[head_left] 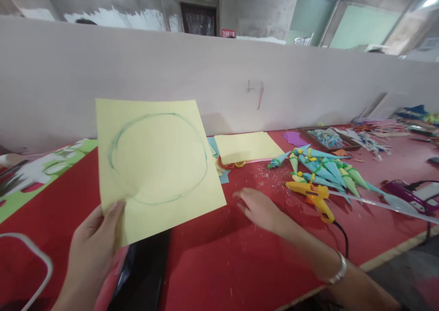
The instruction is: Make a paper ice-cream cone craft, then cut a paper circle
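My left hand (99,238) pinches the lower left corner of a square sheet of yellow paper (161,164), holding it up and slightly tilted. A large, rough circle is drawn on the sheet in a green line. Just right of the sheet, my right hand (259,208) hovers over the red table with nothing in it, its fingers loosely bent, apart and a little blurred. Beyond that hand lies a stack of yellow paper (247,146), with orange and yellow loop handles (236,163) partly hidden under its front edge.
A yellow glue gun (312,194) with a glue stick lies right of my right hand. Behind it are several blue and green paper cones (329,169). A tray of small pieces (329,138) stands farther back. A black flat object (144,274) lies under the sheet, and a white panel (154,64) borders the table.
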{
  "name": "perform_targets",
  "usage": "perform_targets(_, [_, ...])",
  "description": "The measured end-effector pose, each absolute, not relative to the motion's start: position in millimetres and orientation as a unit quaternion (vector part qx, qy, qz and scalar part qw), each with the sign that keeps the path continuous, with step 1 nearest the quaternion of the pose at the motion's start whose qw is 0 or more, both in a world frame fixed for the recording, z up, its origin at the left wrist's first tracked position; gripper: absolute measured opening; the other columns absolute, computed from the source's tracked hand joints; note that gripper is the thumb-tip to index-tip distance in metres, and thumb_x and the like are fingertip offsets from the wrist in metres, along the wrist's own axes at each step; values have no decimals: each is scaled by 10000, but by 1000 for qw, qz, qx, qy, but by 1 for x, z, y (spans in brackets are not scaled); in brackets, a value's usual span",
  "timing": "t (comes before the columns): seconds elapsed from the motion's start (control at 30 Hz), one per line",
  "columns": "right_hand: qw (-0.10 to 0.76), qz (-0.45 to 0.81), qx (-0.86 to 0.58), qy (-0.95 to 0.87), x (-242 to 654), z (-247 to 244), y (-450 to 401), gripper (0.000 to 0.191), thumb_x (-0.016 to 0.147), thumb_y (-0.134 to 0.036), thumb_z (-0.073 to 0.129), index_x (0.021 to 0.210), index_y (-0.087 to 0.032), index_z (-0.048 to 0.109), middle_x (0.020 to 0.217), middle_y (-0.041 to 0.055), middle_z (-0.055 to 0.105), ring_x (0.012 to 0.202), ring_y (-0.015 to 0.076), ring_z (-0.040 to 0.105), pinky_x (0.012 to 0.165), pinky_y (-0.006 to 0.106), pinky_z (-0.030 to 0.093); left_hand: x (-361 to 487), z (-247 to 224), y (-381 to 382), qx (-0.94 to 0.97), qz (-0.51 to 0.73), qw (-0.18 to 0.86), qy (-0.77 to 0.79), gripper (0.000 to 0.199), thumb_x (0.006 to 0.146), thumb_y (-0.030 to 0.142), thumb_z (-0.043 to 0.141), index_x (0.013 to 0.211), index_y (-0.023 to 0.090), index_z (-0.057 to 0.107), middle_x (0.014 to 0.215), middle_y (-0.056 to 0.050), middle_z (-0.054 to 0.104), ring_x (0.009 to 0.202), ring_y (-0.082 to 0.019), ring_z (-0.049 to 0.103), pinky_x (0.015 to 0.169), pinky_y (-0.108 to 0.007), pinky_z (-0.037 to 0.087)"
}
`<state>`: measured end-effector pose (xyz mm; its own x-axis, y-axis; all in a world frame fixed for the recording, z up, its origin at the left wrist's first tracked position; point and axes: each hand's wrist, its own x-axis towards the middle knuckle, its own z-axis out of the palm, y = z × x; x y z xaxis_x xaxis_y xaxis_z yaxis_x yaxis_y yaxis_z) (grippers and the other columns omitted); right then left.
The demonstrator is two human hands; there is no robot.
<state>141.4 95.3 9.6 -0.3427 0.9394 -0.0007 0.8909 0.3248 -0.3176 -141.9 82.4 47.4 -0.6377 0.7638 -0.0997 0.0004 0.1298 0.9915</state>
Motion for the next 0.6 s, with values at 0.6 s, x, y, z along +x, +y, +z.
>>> perform_targets(0.6, [14,97,-766,-635,116,1,234,316,856,-306,526,1119,-131,520,1117,92,555,945,195,575,790,390,491,-155,35,83,299,571,401,651,289,683,259,661,957,174,630,691,29,714,713,-181,672,589,-231,551])
